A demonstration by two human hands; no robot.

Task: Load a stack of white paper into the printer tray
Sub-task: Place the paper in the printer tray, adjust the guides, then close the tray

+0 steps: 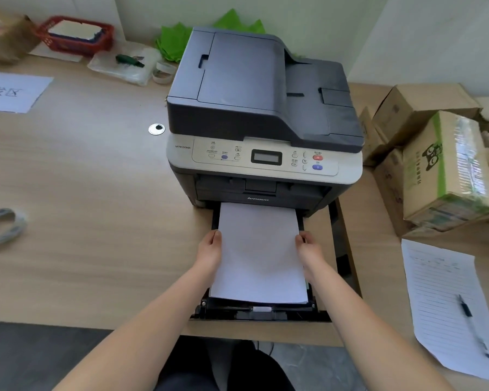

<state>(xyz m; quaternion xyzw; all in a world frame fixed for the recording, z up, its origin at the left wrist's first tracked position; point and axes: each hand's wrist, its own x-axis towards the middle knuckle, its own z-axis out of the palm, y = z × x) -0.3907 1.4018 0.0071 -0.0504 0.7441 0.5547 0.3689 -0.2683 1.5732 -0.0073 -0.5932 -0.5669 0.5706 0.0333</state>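
Observation:
A grey and dark printer (261,108) stands on a wooden desk. Its black paper tray (261,310) is pulled out toward me at the desk's front edge. A stack of white paper (259,255) lies over the tray, its far end reaching under the printer's front. My left hand (209,251) grips the stack's left edge and my right hand (308,249) grips its right edge, both about halfway along. The tray floor is hidden under the paper.
Cardboard boxes (435,165) are piled to the right of the printer. A lined sheet with a pen (446,303) lies at the front right. Tape rolls (3,225) sit at the left, a red basket (75,35) and a plastic bag at the back left.

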